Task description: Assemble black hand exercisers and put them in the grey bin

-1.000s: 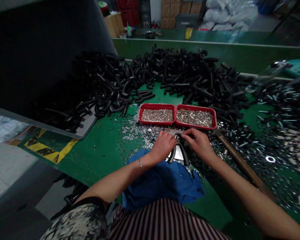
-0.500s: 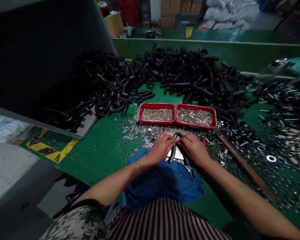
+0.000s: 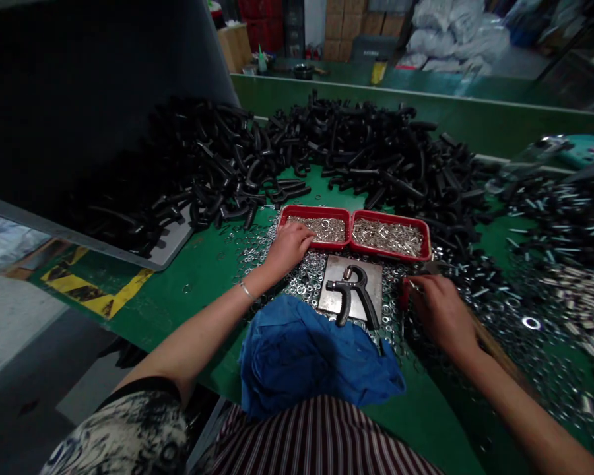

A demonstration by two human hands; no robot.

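Observation:
A black hand grip strengthener (image 3: 345,305) with a coil at its top lies on a square metal plate (image 3: 329,297), touched by neither hand. My left hand (image 3: 290,245) reaches over the front left of a red tray (image 3: 349,227) of small metal parts. Its fingers are pressed together, and whatever is between them is hidden. Right of the plate, my right hand (image 3: 440,310) is closed beside a red-handled tool (image 3: 404,293) with a thin shaft. A small bright bit shows at those fingertips, too small to name. The hammer (image 3: 495,349) lies partly beneath the right hand and forearm.
Black handles (image 3: 396,152) are heaped across the back and in a grey bin (image 3: 175,247) at left. Loose washers (image 3: 301,288) surround the plate. Silver cylinders (image 3: 569,310) and bolts lie at right. A blue cloth (image 3: 311,356) covers the front edge.
Both hands have let go of the hand grip strengthener, which stays on the plate. My left hand moved left to the tray; my right hand moved right to the red-handled tool.

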